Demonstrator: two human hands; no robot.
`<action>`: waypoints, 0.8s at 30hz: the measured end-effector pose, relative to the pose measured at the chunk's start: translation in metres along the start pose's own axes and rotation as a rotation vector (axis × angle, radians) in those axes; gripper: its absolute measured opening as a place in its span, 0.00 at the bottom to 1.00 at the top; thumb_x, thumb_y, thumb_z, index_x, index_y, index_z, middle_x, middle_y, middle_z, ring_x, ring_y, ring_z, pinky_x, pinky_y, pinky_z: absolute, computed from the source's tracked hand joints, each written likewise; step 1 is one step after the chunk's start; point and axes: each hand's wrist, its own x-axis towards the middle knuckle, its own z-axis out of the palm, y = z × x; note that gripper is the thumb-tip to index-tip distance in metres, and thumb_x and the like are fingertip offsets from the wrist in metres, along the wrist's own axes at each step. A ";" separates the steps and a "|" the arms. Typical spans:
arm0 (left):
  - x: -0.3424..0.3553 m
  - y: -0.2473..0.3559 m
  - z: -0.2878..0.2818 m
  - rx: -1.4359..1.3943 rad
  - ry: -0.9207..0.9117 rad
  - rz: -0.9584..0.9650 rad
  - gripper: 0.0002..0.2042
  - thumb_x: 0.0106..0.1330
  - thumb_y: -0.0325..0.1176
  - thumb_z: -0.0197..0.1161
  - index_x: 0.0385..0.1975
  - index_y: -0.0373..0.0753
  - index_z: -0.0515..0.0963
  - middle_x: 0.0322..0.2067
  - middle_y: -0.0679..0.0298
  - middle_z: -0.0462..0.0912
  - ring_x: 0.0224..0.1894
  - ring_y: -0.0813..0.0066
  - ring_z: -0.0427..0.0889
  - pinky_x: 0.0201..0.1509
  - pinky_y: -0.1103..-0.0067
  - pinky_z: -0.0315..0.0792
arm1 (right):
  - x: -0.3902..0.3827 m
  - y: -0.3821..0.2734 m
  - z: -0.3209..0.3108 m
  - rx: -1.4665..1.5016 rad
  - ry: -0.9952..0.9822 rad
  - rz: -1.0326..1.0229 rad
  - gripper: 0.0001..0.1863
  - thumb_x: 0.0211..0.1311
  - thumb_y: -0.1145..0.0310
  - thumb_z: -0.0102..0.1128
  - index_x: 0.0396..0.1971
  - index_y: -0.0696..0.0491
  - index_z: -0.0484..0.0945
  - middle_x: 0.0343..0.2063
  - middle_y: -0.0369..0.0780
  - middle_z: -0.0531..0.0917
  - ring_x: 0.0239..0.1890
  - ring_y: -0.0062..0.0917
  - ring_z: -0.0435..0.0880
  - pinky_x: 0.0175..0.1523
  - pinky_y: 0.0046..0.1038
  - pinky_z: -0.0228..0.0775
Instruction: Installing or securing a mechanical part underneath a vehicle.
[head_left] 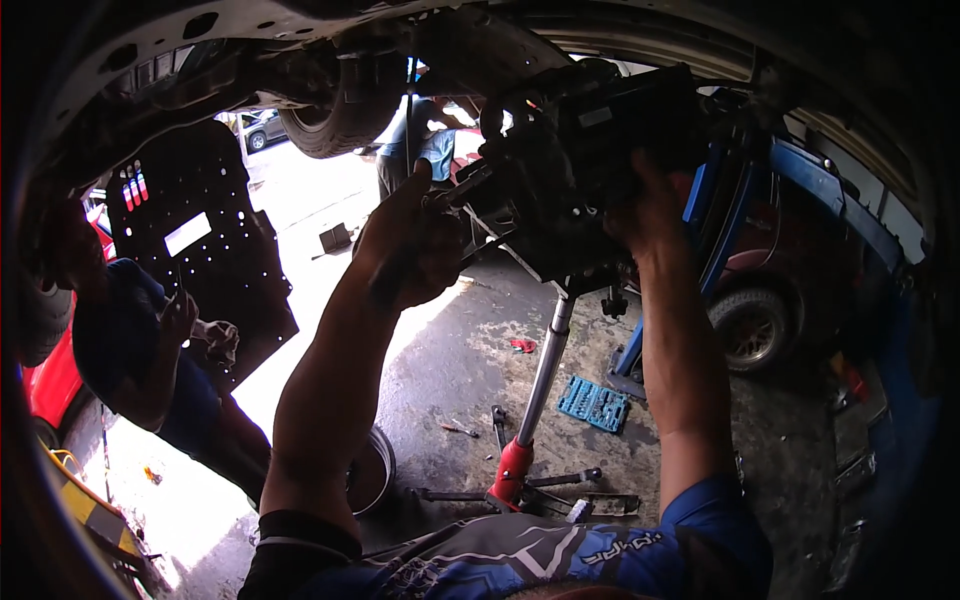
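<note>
Overhead, a dark metal assembly [560, 150] with brackets rests atop a tall jack [545, 370] with a silver column and red base. My left hand [410, 240] is closed at its left side around something dark that I cannot make out, beside a thin vertical rod [410, 120]. My right hand [645, 210] grips the assembly's lower right side, its fingers partly lost in shadow. Both forearms come up from the lower edge.
A co-worker [130, 340] in dark blue stands left beside a perforated black panel [240, 280]; another person [400, 150] is beyond. Below lie a blue socket case [590, 405] and a round pan [385, 470]. A blue lift post [715, 220] and dark car [750, 320] are right.
</note>
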 end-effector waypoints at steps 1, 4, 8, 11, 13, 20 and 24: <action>0.000 0.001 0.000 0.000 -0.003 -0.005 0.21 0.73 0.54 0.46 0.33 0.42 0.74 0.12 0.70 0.66 0.07 0.81 0.63 0.08 0.84 0.52 | -0.001 -0.001 -0.005 -0.001 0.004 -0.003 0.24 0.66 0.52 0.58 0.53 0.52 0.74 0.40 0.35 0.84 0.36 0.22 0.86 0.33 0.19 0.79; -0.003 0.003 0.003 0.434 0.175 0.232 0.10 0.72 0.39 0.54 0.34 0.39 0.75 0.17 0.68 0.72 0.14 0.80 0.72 0.14 0.85 0.63 | -0.001 0.000 -0.004 -0.021 -0.093 0.017 0.25 0.65 0.52 0.60 0.55 0.53 0.73 0.44 0.37 0.83 0.42 0.24 0.85 0.42 0.23 0.80; 0.002 -0.001 -0.009 1.175 0.247 0.655 0.10 0.71 0.34 0.53 0.38 0.34 0.75 0.20 0.67 0.74 0.16 0.82 0.71 0.17 0.84 0.64 | 0.004 0.006 -0.009 0.017 -0.095 -0.013 0.27 0.65 0.52 0.60 0.58 0.54 0.72 0.48 0.39 0.82 0.49 0.26 0.82 0.52 0.27 0.76; 0.004 0.014 -0.013 1.964 0.115 1.070 0.09 0.69 0.32 0.56 0.38 0.32 0.75 0.22 0.65 0.76 0.17 0.78 0.73 0.22 0.82 0.68 | 0.005 0.008 -0.008 0.017 -0.099 -0.005 0.27 0.65 0.53 0.59 0.58 0.54 0.72 0.49 0.39 0.82 0.49 0.26 0.82 0.53 0.27 0.76; 0.001 0.013 -0.005 2.312 0.005 1.362 0.09 0.68 0.33 0.58 0.39 0.32 0.75 0.22 0.63 0.77 0.17 0.76 0.73 0.24 0.81 0.70 | 0.007 0.010 -0.009 0.022 -0.077 -0.009 0.27 0.65 0.53 0.59 0.58 0.54 0.72 0.49 0.39 0.82 0.49 0.26 0.82 0.52 0.26 0.76; -0.008 -0.008 0.028 1.743 0.648 0.618 0.12 0.68 0.36 0.60 0.39 0.31 0.76 0.25 0.58 0.81 0.26 0.74 0.80 0.33 0.78 0.74 | 0.007 0.007 -0.011 0.059 -0.088 -0.028 0.26 0.65 0.55 0.59 0.57 0.55 0.72 0.47 0.39 0.83 0.46 0.24 0.84 0.50 0.24 0.78; 0.004 0.007 0.005 1.759 0.416 0.872 0.09 0.68 0.31 0.59 0.40 0.32 0.75 0.19 0.63 0.77 0.20 0.75 0.76 0.29 0.81 0.72 | 0.006 0.006 -0.005 0.072 -0.101 -0.018 0.25 0.66 0.55 0.59 0.57 0.55 0.72 0.46 0.38 0.83 0.45 0.24 0.83 0.50 0.24 0.78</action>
